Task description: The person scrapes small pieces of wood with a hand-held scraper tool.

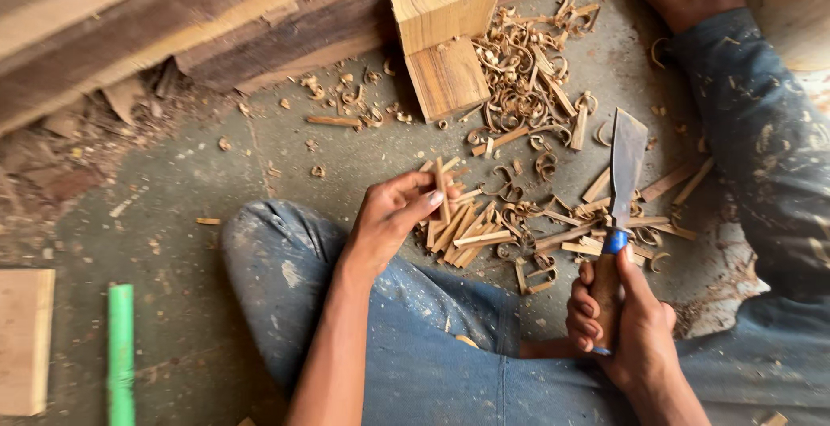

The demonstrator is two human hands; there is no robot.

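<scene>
On the concrete floor (190, 218), far side, a wooden block (445, 37) stands amid curled shavings (523, 71). Near right, the right hand (627, 322) is clenched round a broad chisel (624, 175), blade up. Left hand (393, 214) pinches one thin stick (442, 188) above the stick pile (467, 231).

I see my left grip (393, 214) pinching a thin pale wooden stick (442, 191) above the pile of short cut wooden sticks (462, 234) on the grey concrete floor (199, 184). Right of the pile, my right grip (618, 322) holds a broad-bladed steel chisel with a wooden handle (622, 192). Behind them stands a squared pale wooden block (445, 41), with curled wood shavings (523, 71) to its right.
</scene>
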